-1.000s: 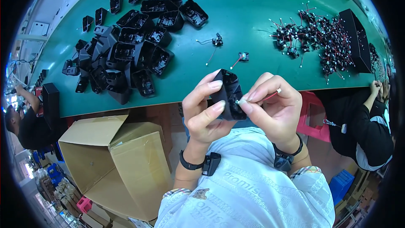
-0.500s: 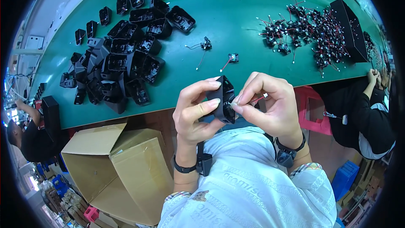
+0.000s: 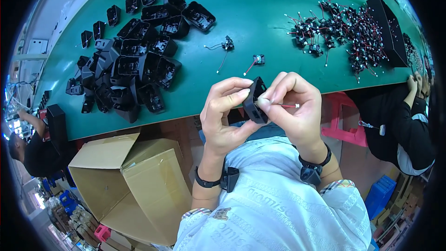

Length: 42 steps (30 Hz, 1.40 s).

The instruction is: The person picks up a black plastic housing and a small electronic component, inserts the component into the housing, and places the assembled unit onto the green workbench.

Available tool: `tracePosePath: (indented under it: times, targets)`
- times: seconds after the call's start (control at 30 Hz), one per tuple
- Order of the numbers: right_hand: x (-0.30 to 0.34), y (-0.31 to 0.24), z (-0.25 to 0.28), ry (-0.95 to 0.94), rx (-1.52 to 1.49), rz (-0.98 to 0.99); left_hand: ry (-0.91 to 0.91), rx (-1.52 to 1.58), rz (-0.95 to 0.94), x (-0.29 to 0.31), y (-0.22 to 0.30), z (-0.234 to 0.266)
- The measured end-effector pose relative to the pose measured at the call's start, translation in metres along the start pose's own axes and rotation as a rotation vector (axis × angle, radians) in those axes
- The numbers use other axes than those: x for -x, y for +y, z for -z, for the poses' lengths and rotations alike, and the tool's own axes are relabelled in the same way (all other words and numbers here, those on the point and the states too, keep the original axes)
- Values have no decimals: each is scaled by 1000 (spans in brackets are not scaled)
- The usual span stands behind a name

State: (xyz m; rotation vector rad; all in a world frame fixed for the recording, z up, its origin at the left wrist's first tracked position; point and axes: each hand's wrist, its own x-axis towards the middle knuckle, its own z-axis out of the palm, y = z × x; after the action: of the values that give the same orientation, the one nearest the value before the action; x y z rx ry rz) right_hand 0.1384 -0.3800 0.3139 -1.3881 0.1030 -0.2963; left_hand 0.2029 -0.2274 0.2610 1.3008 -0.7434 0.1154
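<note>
My left hand (image 3: 226, 114) grips a black plastic housing (image 3: 254, 102) by its sides, fingers on the far edge and thumb on the near one. The housing's open side is turned toward my right hand (image 3: 293, 107). The right thumb and fingertips are pinched at the housing's opening, on a wired part mostly hidden by the fingers. From that pinch a red wire with a white connector (image 3: 297, 106) sticks out to the right. Beyond my hands, a small board with a red wire (image 3: 259, 59) and a small black part with dark wires (image 3: 227, 43) lie on the green table (image 3: 251, 14).
Many black housings (image 3: 127, 67) are heaped on the left of the table. A pile of wired parts (image 3: 357, 37) lies at the right beside a black box (image 3: 386, 32). An open cardboard carton (image 3: 153, 195) stands below the table edge. People sit at both sides, near a pink stool (image 3: 341, 121).
Both hands have shifted slightly, and the housing has moved a little right and tilted. The red wire with its connector now points out more level to the right.
</note>
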Motion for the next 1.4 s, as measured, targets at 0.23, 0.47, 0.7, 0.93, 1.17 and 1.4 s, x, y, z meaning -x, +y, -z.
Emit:
tracePosePath:
  times: [0.23,0.47,0.7,0.93,1.17,1.4]
  targets:
    - [-1,-19,-1,-151,291,191,87,-104,-83,-5,-4,8]
    - [0,6,12,-101,-105,-71,-33,-554,-132,-23,21,5]
    - [-6,16,16,-180,-466,-319,-75,-576,-46,-24,26,9]
    - [-19,20,12,-248,-667,-419,-68,-617,-23,-25,25,12]
    - [-53,3,2,-321,-540,-539,-12,-646,-159,-36,0,28]
    - [-99,-8,-12,-399,-222,-426,53,-464,-160,-39,-28,46]
